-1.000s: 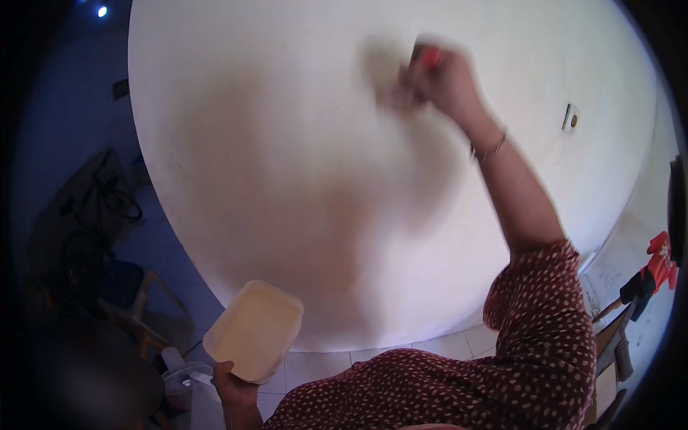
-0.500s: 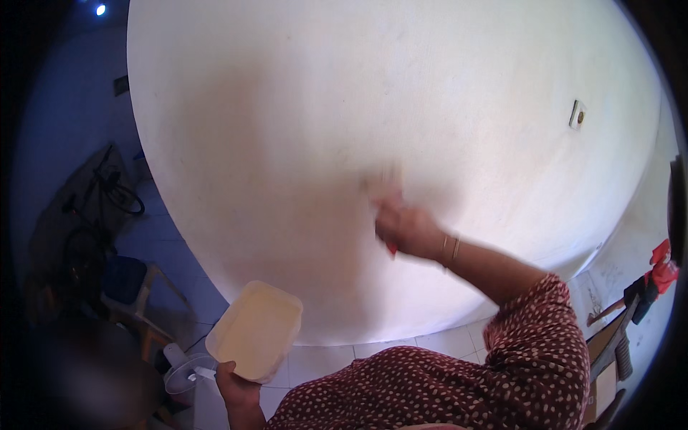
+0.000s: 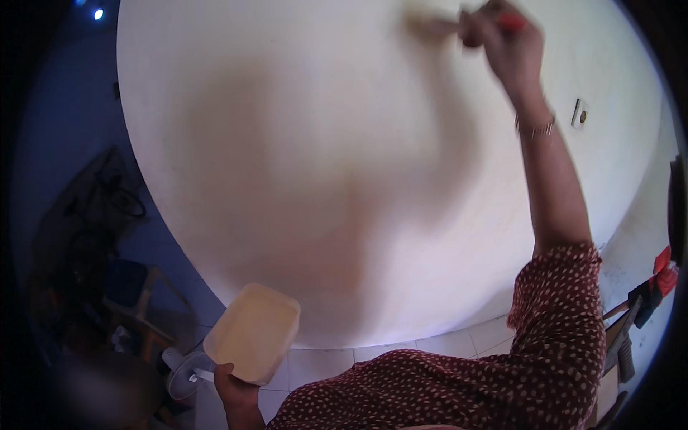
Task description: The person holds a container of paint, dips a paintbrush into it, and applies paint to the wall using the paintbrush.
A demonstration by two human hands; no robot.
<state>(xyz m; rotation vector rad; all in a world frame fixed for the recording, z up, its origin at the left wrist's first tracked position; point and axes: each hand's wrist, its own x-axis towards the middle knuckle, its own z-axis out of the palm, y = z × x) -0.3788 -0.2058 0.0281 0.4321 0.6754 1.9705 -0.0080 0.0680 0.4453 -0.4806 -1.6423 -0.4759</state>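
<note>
Raised high on the right, my right hand [image 3: 512,54] is closed around a paintbrush [image 3: 434,27] with a red handle; motion blurs the brush. Its bristle end points left, at the pale cream wall [image 3: 315,129], though I cannot tell whether it touches. Low on the left, my left hand [image 3: 238,393] grips a translucent plastic tub [image 3: 285,349] by its lower edge, thumb on the rim. The tub is tilted, and its inside looks cream-coloured. Shadows of my arm and the brush fall across the wall.
A socket plate [image 3: 580,115] is set in the wall at right. On the left, in dim light, stand a chair [image 3: 127,283], a white fan-like object [image 3: 188,376] and a bicycle [image 3: 107,197]. Red and black cloth [image 3: 656,283] hangs at far right, over white floor tiles [image 3: 451,344].
My right hand has swept up and to the right with the paintbrush, the arm now stretched upward. My left hand and the tub have barely moved.
</note>
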